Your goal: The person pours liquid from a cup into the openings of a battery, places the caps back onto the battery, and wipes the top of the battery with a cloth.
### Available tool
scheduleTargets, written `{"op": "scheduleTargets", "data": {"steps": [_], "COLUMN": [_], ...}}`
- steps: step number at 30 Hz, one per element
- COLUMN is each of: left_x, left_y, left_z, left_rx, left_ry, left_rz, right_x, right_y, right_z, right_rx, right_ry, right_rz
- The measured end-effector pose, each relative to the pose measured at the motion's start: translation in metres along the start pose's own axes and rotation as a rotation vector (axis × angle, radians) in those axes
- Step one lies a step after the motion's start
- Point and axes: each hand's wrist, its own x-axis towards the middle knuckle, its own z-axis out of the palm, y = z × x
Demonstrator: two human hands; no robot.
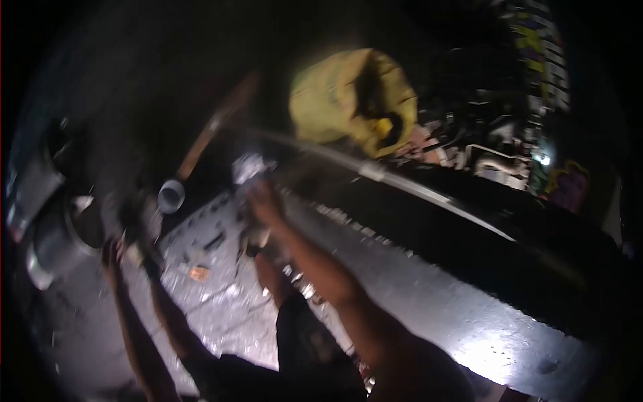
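Note:
My right hand [265, 203] reaches forward along the dark ledge, its fingers closed at a pale, shiny, crumpled-looking clump [252, 167]. Blur hides what exactly that clump is. Low at the left, my left hand [112, 254] is beside my left foot [136, 253] and close to a metal bucket-like container [61, 244]; its fingers are smeared. Between the hands and farther off lies a tool with a wooden handle [195, 151] and a round grey metal end [171, 196].
A long metal pipe [415, 187] slants above the ledge [402, 285]. Behind it lies a yellow, cut-open plastic container [328, 94]. Cluttered metal parts [495, 161] sit at the right. An orange-brown piece [199, 273] lies on the grey floor [218, 315] between my feet.

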Motion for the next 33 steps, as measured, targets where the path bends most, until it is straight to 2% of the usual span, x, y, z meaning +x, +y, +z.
{"op": "scheduleTargets", "data": {"steps": [1, 2, 3, 4, 5, 6, 7, 9, 11, 13, 15, 17, 19, 20, 23, 27, 29, 33], "left_x": [-0.014, -0.013, -0.002, -0.021, -0.024, -0.036, -0.047, -0.067, -0.083, -0.098, -0.116, -0.132, -0.146, -0.152, -0.16, -0.161, -0.158, -0.147], "left_y": [0.009, 0.023, 0.014, 0.04, 0.033, 0.033, 0.035, 0.033, 0.019, 0.0, -0.007, -0.016, -0.008, -0.002, 0.01, 0.005, 0.012, 0.012], "left_z": [0.087, 0.11, 0.114, 0.126, 0.129, 0.132, 0.13, 0.12, 0.102, 0.077, 0.061, 0.051, 0.049, 0.048, 0.045, 0.028, 0.028, 0.035], "left_rx": [-0.014, 0.087, 0.106, 0.195, 0.156, 0.192, 0.224, 0.265, 0.243, 0.342, 0.464, 0.451, 0.438, 0.547, 0.589, 0.54, 0.552, 0.522], "left_ry": [-0.06, -0.101, -0.123, -0.094, -0.105, -0.094, -0.099, -0.084, -0.065, -0.039, -0.027, -0.046, -0.076, -0.083, -0.099, -0.1, -0.106, -0.127], "left_rz": [0.002, -0.069, -0.058, -0.022, 0.018, 0.063, 0.108, 0.032, 0.019, -0.029, -0.066, -0.051, -0.126, -0.16, -0.25, -0.281, -0.314, -0.256], "right_x": [0.021, 0.044, 0.056, 0.072, 0.075, 0.083, 0.083, 0.082, 0.08, 0.081, 0.081, 0.084, 0.089, 0.091, 0.098, 0.107, 0.107, 0.11], "right_y": [0.01, 0.046, 0.037, 0.07, 0.052, 0.046, 0.022, 0.006, -0.008, -0.018, -0.024, -0.018, -0.011, -0.015, -0.014, 0.011, 0.012, 0.018], "right_z": [-0.083, -0.091, -0.098, -0.076, -0.082, -0.082, -0.081, -0.063, -0.037, -0.005, 0.027, 0.058, 0.084, 0.091, 0.103, 0.114, 0.111, 0.103], "right_rx": [-0.15, -0.175, -0.128, -0.01, -0.09, -0.163, -0.183, -0.308, -0.35, -0.382, -0.419, -0.447, -0.552, -0.616, -0.661, -0.684, -0.647, -0.582], "right_ry": [0.05, 0.118, 0.059, 0.1, 0.037, 0.022, -0.034, -0.043, -0.09, -0.143, -0.19, -0.21, -0.222, -0.244, -0.305, -0.122, -0.085, -0.05], "right_rz": [-0.069, -0.158, -0.127, -0.131, -0.101, -0.208, -0.203, -0.368, -0.407, -0.45, -0.4, -0.372, -0.259, -0.182, -0.084, -0.194, -0.223, -0.258]}}
